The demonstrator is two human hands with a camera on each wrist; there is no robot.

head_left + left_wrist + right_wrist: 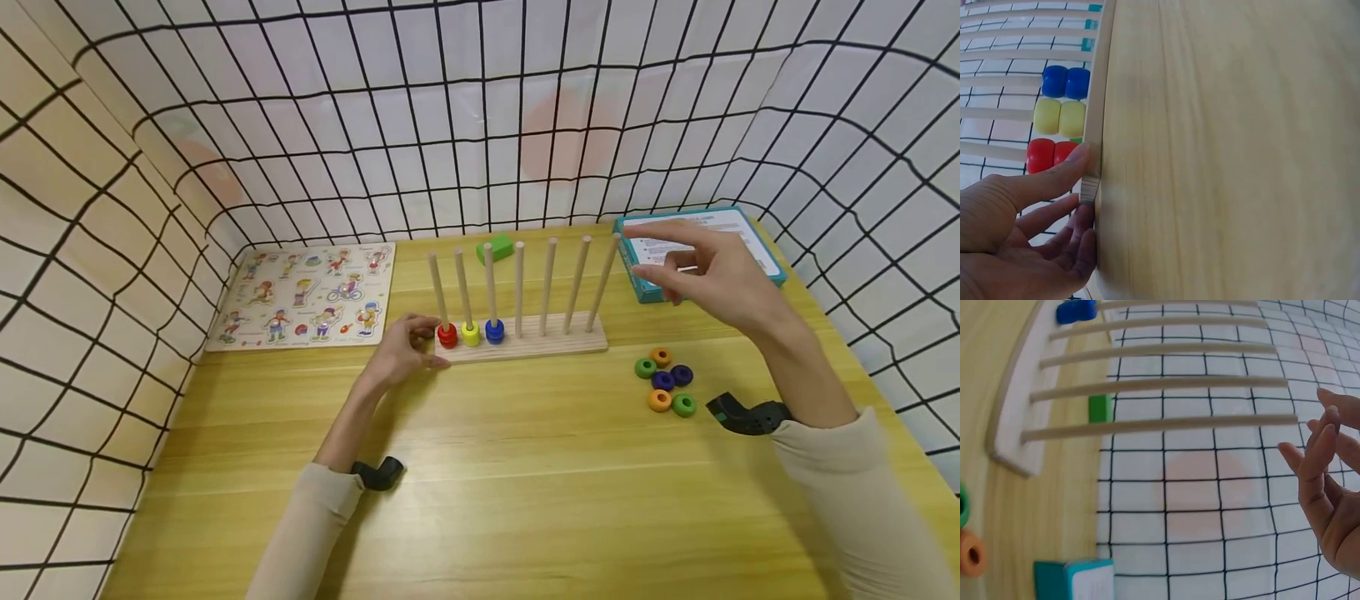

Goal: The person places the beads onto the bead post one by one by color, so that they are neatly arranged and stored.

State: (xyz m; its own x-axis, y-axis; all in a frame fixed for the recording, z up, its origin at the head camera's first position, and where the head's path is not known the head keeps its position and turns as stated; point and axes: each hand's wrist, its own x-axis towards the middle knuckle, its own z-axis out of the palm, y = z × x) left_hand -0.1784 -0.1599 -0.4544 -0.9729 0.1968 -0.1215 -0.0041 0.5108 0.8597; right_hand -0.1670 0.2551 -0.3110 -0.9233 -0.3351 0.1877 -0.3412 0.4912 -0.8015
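Note:
A wooden peg stand (525,342) with several upright pegs stands mid-table. Its three leftmost pegs carry red beads (447,336), yellow beads (470,334) and blue beads (494,332), two of each in the left wrist view. My left hand (402,352) grips the stand's left end, thumb along the front edge and fingers around the end (1088,187). My right hand (712,271) hovers right of the last peg's top, index finger and thumb apart, holding nothing visible. Below it on the table lie loose green, orange and purple ring beads (663,381).
A wooden puzzle board (300,296) with cartoon figures lies at the back left. Behind the pegs sits a green block (495,248). A teal-edged box (750,237) lies at the back right, partly behind my right hand. Black wire grid (450,125) borders the table.

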